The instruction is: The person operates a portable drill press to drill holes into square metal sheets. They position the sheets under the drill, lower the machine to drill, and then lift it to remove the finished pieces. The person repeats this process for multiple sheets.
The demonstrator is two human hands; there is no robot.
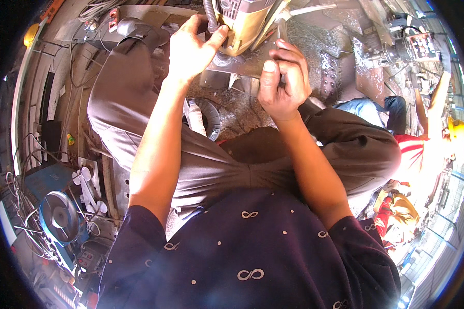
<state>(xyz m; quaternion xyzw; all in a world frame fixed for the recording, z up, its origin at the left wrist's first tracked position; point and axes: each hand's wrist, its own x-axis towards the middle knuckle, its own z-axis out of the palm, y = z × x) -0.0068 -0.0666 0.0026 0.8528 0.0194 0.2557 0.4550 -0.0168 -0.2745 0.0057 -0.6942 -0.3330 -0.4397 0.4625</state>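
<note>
1. While its top is cropped, the yellow-and-grey power tool (245, 28) is seen between the left grip (193, 51) and the right grip (285, 82).
2. Its left side is touched by the left grip, part-spread, apparently for steadiness; whether the grey hose (210, 14) is clasped cannot be told.
3. The right grip is held curled, just right of the tool, at a thin metal bar (282, 31); whether that is pinched cannot be told.

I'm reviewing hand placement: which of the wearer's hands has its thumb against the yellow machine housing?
The left hand, its thumb against the yellow housing; the right hand is curled to the right, its thumb apart from it.
</note>
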